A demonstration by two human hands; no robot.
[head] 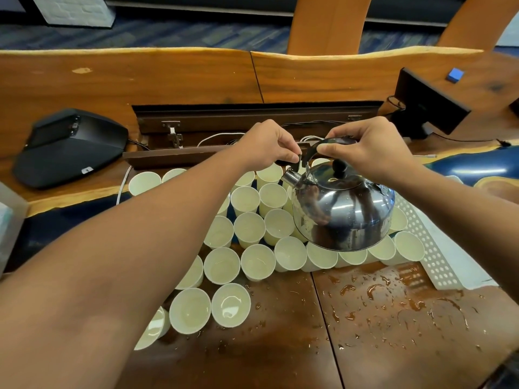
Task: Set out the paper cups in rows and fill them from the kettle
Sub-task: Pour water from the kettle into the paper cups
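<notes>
Several pale paper cups stand packed in rows on the wooden table; the nearest ones hold water. A shiny steel kettle with a black knob hangs over the right part of the rows, its spout pointing left toward the far cups. My right hand grips the kettle's black handle from above. My left hand pinches the black spout-cap lever at the handle's left end. My left forearm hides part of the cups on the left.
Water drops and puddles lie on the table in front and to the right. A white perforated tray sits right of the cups. A black conference phone is at left, an open cable well behind, a small monitor at right.
</notes>
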